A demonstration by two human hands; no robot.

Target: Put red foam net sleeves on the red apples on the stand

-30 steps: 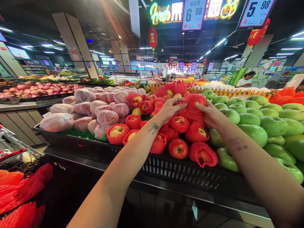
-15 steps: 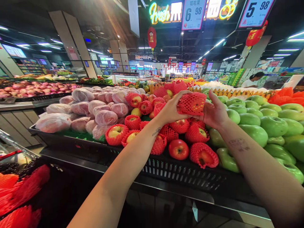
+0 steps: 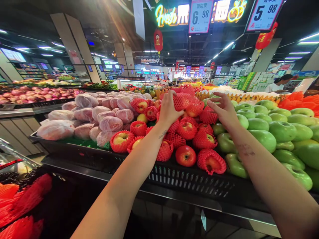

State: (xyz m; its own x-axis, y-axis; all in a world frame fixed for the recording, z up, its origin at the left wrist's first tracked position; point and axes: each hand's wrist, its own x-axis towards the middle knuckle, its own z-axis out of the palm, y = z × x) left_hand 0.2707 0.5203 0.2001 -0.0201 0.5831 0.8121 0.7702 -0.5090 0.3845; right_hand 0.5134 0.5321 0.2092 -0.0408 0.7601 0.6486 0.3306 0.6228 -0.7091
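A left hand [image 3: 168, 111] curls its grip around a netted apple [image 3: 182, 100] atop the red pile; the right hand [image 3: 224, 111] hovers open beside it, holding nothing; the apple looks firm, moderately heavy, bruisable; its foam net is soft; best cupped whole.

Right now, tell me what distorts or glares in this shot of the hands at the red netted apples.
Head view: wide-angle bending stretches both forearms and curves the black crate; ceiling lights flare top left; the left hand, right hand and netted apple stay sharp.
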